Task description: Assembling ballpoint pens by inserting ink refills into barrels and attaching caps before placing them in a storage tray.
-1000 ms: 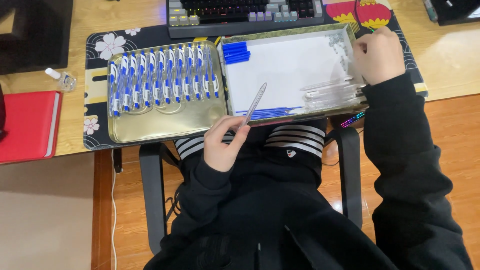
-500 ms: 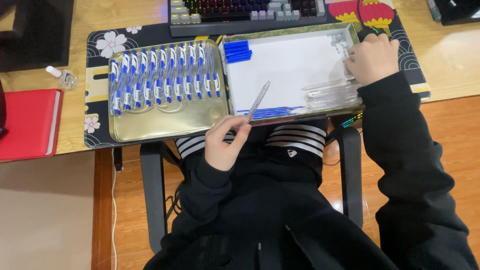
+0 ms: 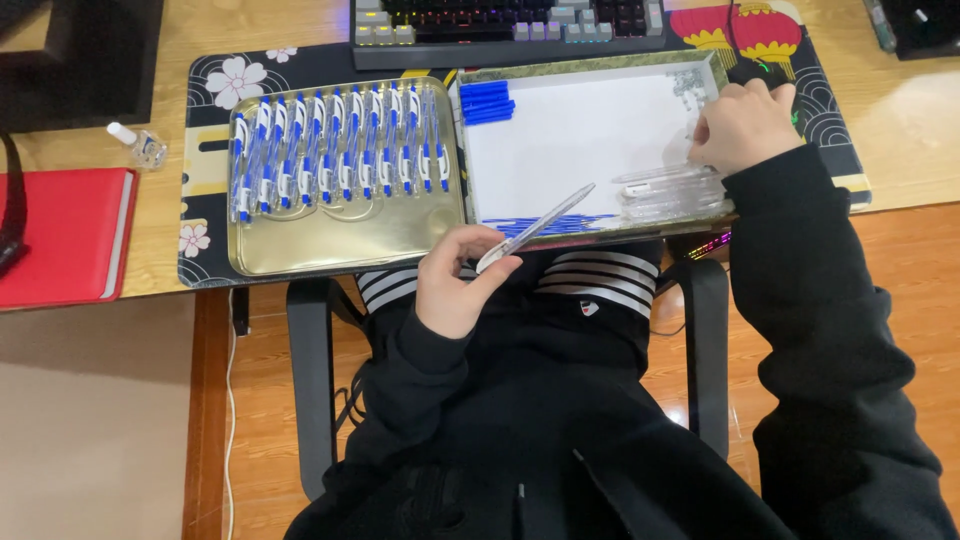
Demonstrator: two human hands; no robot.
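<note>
Approx 12 finished pens [image 3: 340, 150] lined in gold tray [image 3: 340, 245]. Left hand [image 3: 455, 285] pinches clear barrel [image 3: 535, 228]; right hand [image 3: 742, 125] curled over small parts [image 3: 692, 85], grip unclear. Barrels [image 3: 670, 192], blue caps [image 3: 487, 102] left in white tray [image 3: 580, 135].

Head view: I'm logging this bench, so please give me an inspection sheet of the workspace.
Surface: wooden desk under a black flowered mat.
Job's things: gold metal tray of blue-and-white pens; white-lined tray with blue caps and clear pen barrels.
Clutter: red notebook, small clear bottle.
Hands: left hand holds a clear pen barrel; right hand over the tray's far corner.
Cables: white cord hanging to the floor.
Surroundings: backlit keyboard, chair arms.
</note>
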